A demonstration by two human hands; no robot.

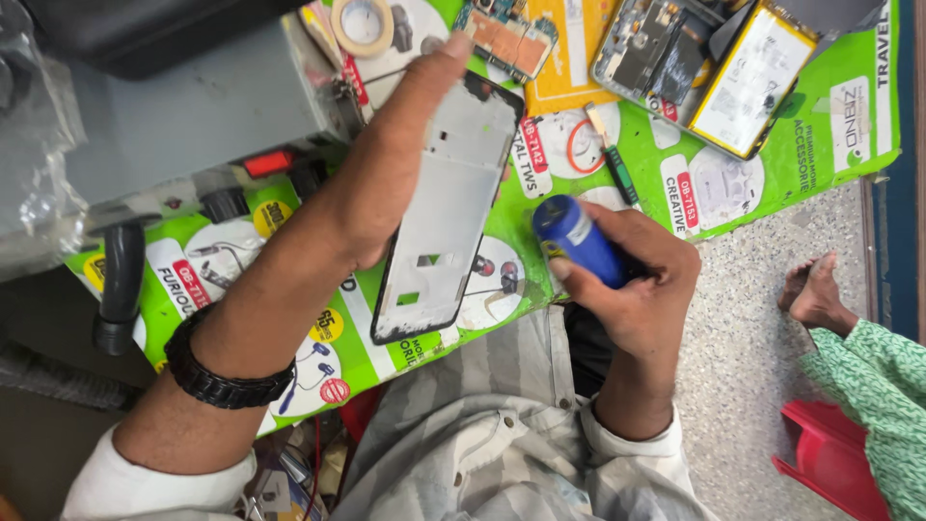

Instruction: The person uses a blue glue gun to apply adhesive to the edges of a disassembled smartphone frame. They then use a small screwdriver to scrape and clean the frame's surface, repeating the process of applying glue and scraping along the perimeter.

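Note:
My left hand grips a bare phone frame, silver-white inside with a black rim, and holds it tilted above the green printed mat; my thumb reaches up along its left edge. My right hand is closed around a blue cylindrical tube, whose rounded blue end points toward the frame's right side and sits just apart from it. A black beaded band is on my left wrist.
A tape roll, a circuit board, an opened phone with a battery and a small green-handled tool lie on the mat. A grey machine with a black hose stands left. Another person's bare foot is at right.

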